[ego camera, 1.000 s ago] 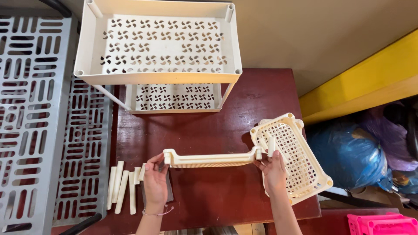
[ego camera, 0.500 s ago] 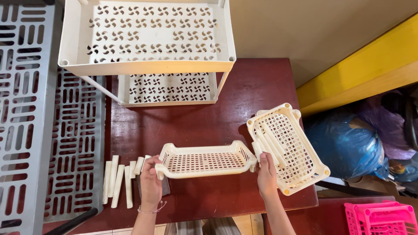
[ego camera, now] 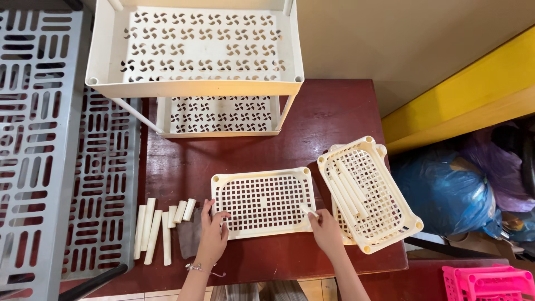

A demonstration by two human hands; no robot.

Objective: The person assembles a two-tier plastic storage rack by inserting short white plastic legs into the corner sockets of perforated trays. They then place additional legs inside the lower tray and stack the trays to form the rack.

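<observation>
A cream plastic perforated shelf tray [ego camera: 263,202] lies flat on the dark red table [ego camera: 334,117]. My left hand [ego camera: 212,234] rests on its near left edge, fingers spread over the rim. My right hand [ego camera: 326,233] touches its near right corner, fingertips pinching what looks like a short cream peg. To the right, a stack of similar cream trays [ego camera: 369,192] sits tilted, with several long cream tubes lying inside the top one.
Several loose cream tubes [ego camera: 159,226] and a dark cloth [ego camera: 190,237] lie left of my left hand. A white two-tier rack [ego camera: 195,61] stands at the table's far side. Grey plastic panels [ego camera: 50,145] lie at left; blue bags [ego camera: 446,192] and a pink crate [ego camera: 485,281] sit at right.
The tray was held on edge between both hands a second ago, then tipped, and now lies flat on the table. My hands have shifted to its near edge.
</observation>
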